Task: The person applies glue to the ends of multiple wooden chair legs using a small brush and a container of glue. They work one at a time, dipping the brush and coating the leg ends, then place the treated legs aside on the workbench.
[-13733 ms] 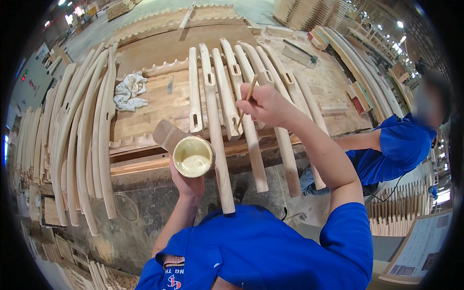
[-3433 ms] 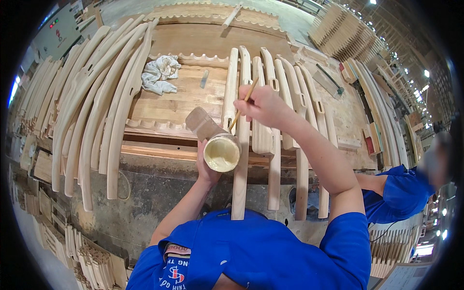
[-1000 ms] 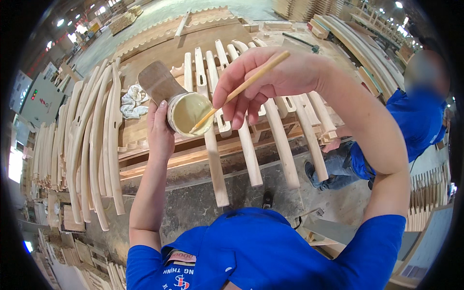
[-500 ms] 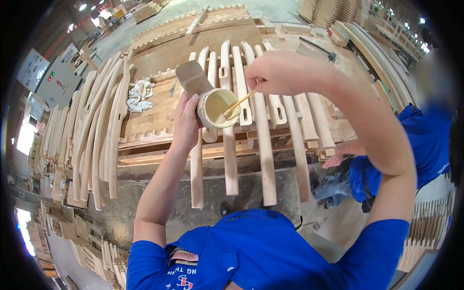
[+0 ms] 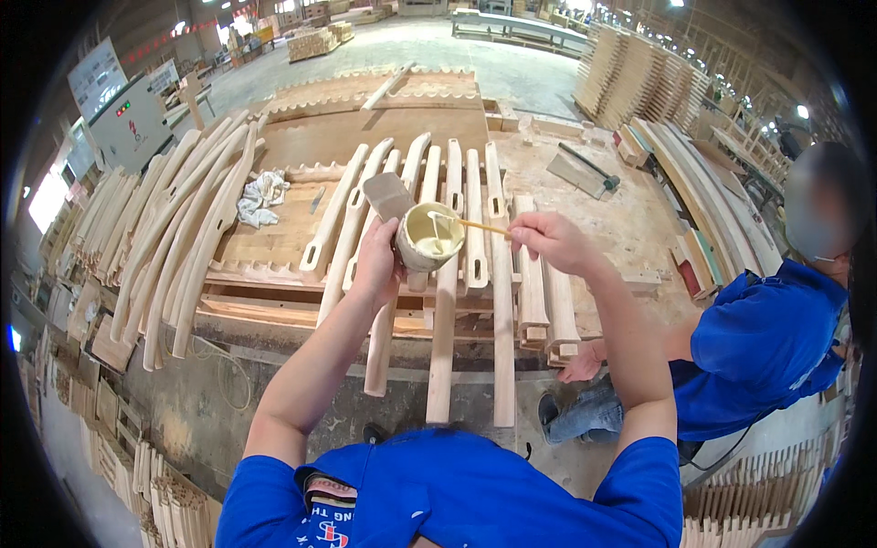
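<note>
Head view: gripped in the left hand (image 5: 375, 263), a round pale cup (image 5: 411, 255) of cream-coloured paste (image 5: 442, 247), a flat brown paddle (image 5: 387, 195) beside its rim; pinched in the right hand (image 5: 554, 243), a slender yellowish stick (image 5: 484, 226), tip over the cup's mouth; beneath, long pale wooden bars (image 5: 443, 329) across a wooden workbench (image 5: 541, 146); farther off, a crumpled whitish cloth (image 5: 262, 197).

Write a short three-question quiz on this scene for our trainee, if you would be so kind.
1. True or false: the right hand holds the stick.
2. Fill in: as the person sees it, the cloth lies to the ____ of the cup.
3. Choose one: what does the left hand hold? a) the stick b) the cloth c) the cup

Key: 1. true; 2. left; 3. c
</note>
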Motion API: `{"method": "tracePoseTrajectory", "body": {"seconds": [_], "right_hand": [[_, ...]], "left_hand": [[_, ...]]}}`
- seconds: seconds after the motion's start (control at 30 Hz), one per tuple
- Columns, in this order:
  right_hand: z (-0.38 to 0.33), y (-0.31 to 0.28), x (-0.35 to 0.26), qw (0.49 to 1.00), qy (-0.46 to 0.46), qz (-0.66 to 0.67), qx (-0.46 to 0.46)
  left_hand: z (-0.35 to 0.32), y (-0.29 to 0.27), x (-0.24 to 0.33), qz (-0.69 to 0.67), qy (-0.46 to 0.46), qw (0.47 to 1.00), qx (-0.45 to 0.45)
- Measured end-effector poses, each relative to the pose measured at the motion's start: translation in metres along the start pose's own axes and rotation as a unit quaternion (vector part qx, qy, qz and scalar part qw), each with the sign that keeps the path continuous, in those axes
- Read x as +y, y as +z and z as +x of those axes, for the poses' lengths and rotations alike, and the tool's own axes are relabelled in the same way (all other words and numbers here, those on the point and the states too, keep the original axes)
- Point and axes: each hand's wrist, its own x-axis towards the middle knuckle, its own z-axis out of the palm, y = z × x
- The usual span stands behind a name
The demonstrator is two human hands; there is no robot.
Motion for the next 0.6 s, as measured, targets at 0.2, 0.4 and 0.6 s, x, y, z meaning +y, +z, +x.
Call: {"method": "tracePoseTrajectory", "body": {"seconds": [0.2,0.4,0.6], "right_hand": [[0.004,0.002,0.037,0.998,-0.034,0.058,0.002],[0.013,-0.011,0.052,0.994,0.036,0.098,-0.024],[0.024,-0.059,0.131,0.969,0.006,-0.175,0.174]], "left_hand": [[0.007,0.022,-0.009,-0.002,-0.009,1.0,0.013],[0.008,0.005,-0.02,0.01,-0.012,0.998,0.062],[-0.035,-0.032,-0.011,-0.1,0.017,0.995,0.002]]}}
